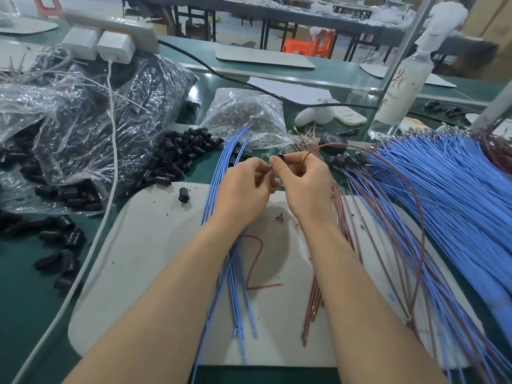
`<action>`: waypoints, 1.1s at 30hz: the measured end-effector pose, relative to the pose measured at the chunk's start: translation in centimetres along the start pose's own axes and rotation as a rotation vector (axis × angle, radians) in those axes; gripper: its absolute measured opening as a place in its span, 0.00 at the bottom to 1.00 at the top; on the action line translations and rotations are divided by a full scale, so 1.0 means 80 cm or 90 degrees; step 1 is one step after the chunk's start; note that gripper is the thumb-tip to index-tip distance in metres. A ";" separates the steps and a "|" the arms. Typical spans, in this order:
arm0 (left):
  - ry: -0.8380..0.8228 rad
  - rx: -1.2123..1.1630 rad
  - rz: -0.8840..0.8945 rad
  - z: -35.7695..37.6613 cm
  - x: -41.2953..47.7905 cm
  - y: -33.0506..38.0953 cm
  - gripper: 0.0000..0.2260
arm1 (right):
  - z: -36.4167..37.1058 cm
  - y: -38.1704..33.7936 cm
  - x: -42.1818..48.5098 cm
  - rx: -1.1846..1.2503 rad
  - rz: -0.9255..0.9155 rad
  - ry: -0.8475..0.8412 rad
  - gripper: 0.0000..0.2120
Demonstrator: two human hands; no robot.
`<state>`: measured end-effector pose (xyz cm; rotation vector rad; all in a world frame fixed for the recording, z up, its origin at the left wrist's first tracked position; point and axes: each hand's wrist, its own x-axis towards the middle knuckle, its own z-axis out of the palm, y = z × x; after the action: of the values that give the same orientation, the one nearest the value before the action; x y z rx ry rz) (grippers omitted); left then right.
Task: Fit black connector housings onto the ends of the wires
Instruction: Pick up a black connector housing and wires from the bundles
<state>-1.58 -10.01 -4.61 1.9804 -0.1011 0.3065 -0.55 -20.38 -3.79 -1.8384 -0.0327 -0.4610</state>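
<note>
Remotely, I watched two bare hands meet above the far edge of the white board (155, 245), which lay on the green table (25, 286). The right grip (304, 184) pinched a brown wire (310, 152) near its end, fingers curled round it. The wire looped up and away to the right before dropping toward the near edge. The left grip (243, 187) was curled too, its fingertips (260, 163) touching the right thumb. It pinched a black connector housing (273, 168) right at the wire's tip. I could not tell how far the housing sat on the wire, since the fingers hid most of it.

Under the left forearm a sheaf of blue wires (221, 176) ran across the board, and beside the right forearm lay a fan of brown wires (346, 225). A far larger bundle of blue wires (457, 195) spread over the table's right side. One loose housing (182, 195) stood on the board's far left corner, apart from the hands. Beyond it a heap of black housings (180, 153) lay beside crumpled plastic bags (91, 112). A clear bag of small parts (246, 112) sat behind the hands, with a roll of dark tape (333, 140) to its right. A white cable (113, 139) trailed down the table's left side. A red scrawl (255, 261) marked the board between the forearms.
</note>
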 end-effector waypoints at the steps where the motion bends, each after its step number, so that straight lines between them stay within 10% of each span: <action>1: 0.000 0.003 0.001 0.000 0.000 0.000 0.04 | 0.000 0.000 0.000 -0.001 -0.005 0.000 0.09; 33: 0.079 -0.049 0.079 -0.002 0.001 0.000 0.08 | -0.008 0.000 0.001 -0.024 -0.024 -0.028 0.15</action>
<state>-1.53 -9.87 -4.54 1.8782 -0.1543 0.4978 -0.63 -20.97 -3.59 -1.8875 -0.0900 -0.4496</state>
